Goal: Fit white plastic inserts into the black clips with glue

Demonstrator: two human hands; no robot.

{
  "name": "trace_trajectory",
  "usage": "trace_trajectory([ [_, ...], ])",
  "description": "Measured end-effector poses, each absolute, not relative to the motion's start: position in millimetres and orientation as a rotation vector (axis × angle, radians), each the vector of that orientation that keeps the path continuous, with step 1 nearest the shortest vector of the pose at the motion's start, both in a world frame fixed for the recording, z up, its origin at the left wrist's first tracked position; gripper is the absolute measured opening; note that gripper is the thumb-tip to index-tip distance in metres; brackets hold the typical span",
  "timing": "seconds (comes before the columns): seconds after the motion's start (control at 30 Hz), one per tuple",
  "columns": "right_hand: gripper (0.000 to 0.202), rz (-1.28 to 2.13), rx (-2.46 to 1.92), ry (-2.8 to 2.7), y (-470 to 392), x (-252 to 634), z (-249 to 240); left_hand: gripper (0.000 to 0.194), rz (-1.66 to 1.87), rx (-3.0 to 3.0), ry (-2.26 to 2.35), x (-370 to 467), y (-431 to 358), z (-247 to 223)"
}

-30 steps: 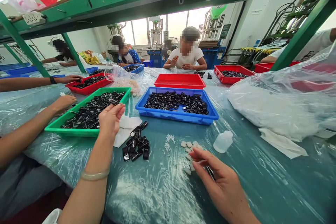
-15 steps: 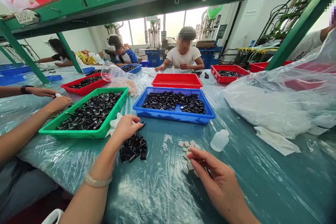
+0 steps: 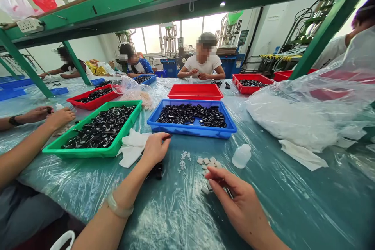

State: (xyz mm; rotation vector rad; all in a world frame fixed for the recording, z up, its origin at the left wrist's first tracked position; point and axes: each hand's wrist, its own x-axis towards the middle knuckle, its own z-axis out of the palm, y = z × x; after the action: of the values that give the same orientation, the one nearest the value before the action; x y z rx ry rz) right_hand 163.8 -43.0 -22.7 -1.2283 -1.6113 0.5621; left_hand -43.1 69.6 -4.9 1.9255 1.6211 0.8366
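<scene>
My left hand [image 3: 156, 149] is closed, with a small black plastic piece [image 3: 167, 136] at its fingertips, by the front wall of the blue tray [image 3: 187, 128]. Below that hand lies a heap of similar black pieces [image 3: 156, 172], partly covered by it. My right hand [image 3: 238, 197] is half curled beside a pile of small whitish flat pieces [image 3: 209, 161]; its thumb and forefinger tips are slightly apart. Tiny white bits [image 3: 184, 160] are scattered between my hands. A translucent squat bottle [image 3: 241, 156] stands past my right hand.
A green tray [image 3: 88, 151] of black pieces stands at left, a white cloth [image 3: 131, 146] beside it. Another person's hands [image 3: 60, 117] work beyond. A red tray [image 3: 195, 91] sits behind the blue one. A large plastic bag [image 3: 293, 121] fills the right; a green shelf [image 3: 117, 4] runs overhead.
My left hand has moved right and away from me, from over the black heap to the blue tray's front edge, carrying the piece. My right hand has barely shifted.
</scene>
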Motion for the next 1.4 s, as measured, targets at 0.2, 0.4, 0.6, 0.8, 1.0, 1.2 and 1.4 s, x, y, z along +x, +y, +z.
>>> trace_trajectory([
  [0.2,0.031,0.573,-1.255,-1.609,-41.3,164.5,-20.5,0.032,0.716,1.495,0.984,-9.3,30.7,4.3],
  [0.4,0.035,0.623,-1.273,-1.609,-41.1,166.6,-23.1,0.034,0.632,1.091,0.817,2.7,20.7,1.9],
  [0.6,0.032,0.629,-1.243,-1.634,-41.1,165.9,-24.0,0.035,0.595,1.017,0.832,4.0,19.4,0.4],
  [0.8,0.029,0.551,-1.265,-1.659,-41.2,168.6,-24.9,0.033,0.602,1.042,0.856,5.0,17.8,-0.6],
  [1.0,0.067,-0.067,-1.435,-1.253,-24.2,194.5,-11.6,0.030,0.606,1.061,0.841,2.4,19.3,-3.0],
  [1.2,0.099,0.284,-1.752,-1.128,5.0,226.1,-27.7,0.033,0.591,1.076,0.840,-0.7,19.8,-1.0],
  [1.4,0.034,0.425,-1.721,-1.376,14.6,234.9,-48.5,0.030,0.585,1.065,0.793,-0.7,17.6,-2.4],
])
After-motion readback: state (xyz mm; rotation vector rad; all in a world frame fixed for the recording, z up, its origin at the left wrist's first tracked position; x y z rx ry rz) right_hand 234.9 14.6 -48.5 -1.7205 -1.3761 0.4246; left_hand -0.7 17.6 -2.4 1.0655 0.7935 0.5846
